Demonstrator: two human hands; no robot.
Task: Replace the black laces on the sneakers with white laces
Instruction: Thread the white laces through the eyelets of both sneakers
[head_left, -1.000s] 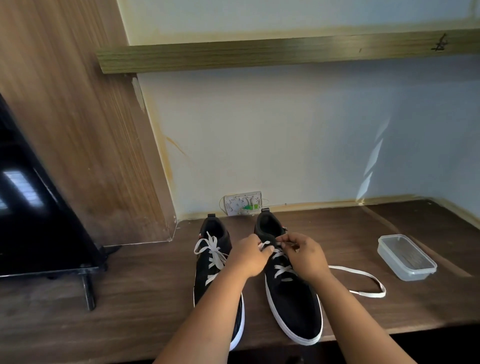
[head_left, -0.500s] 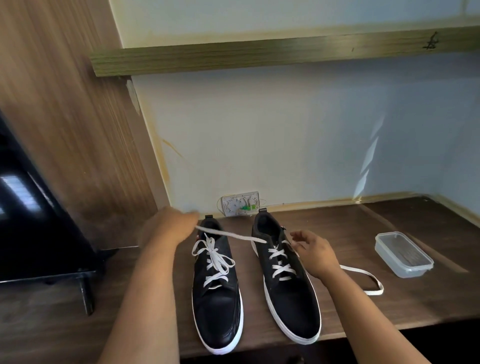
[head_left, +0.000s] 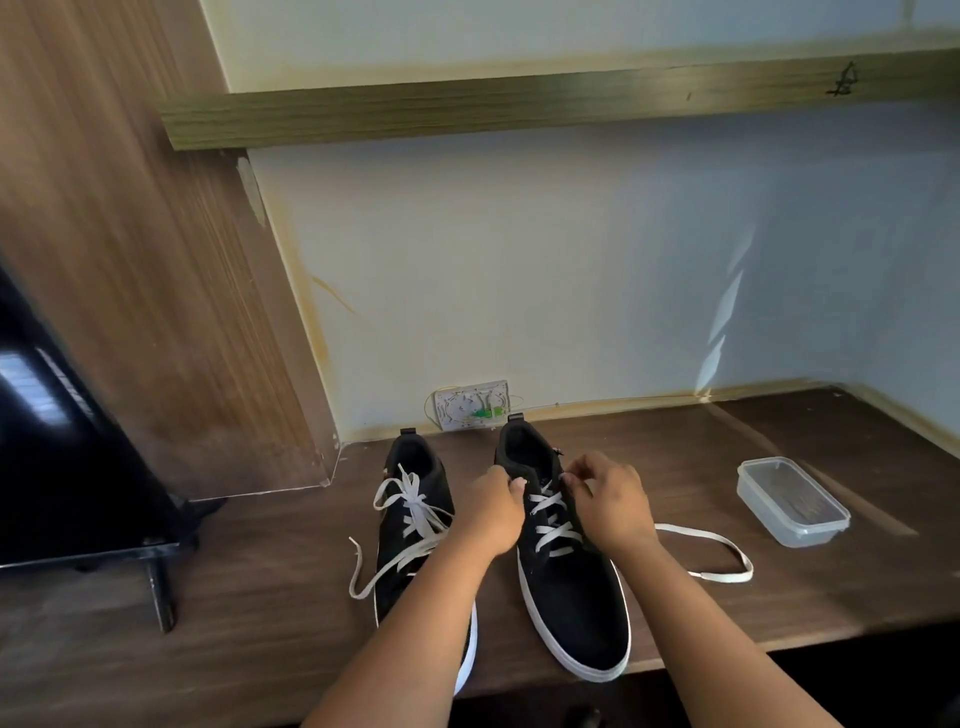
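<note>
Two black sneakers with white soles stand side by side on the dark wooden desk (head_left: 675, 467). The left sneaker (head_left: 410, 525) carries a white lace. The right sneaker (head_left: 576, 603) has white lace (head_left: 553, 525) crossed over its tongue. My left hand (head_left: 493, 514) sits at the left edge of its opening, fingers curled, pinching the lace there. My right hand (head_left: 610, 501) pinches the lace at the top right eyelet. One loose lace end (head_left: 727, 564) loops over the desk to the right. Another loose end (head_left: 358, 571) trails left across the left sneaker.
A clear plastic lidded box (head_left: 792, 501) stands at the right of the desk. A black screen on a stand (head_left: 78, 467) fills the left. A white socket plate (head_left: 472, 405) sits on the wall behind the sneakers, and a wooden shelf (head_left: 519, 109) runs overhead.
My left hand, which had pulled a lace end out to the left, has come back to the right sneaker's opening. The pulled end now lies slack across the left sneaker. My right hand moved up to the top eyelet.
</note>
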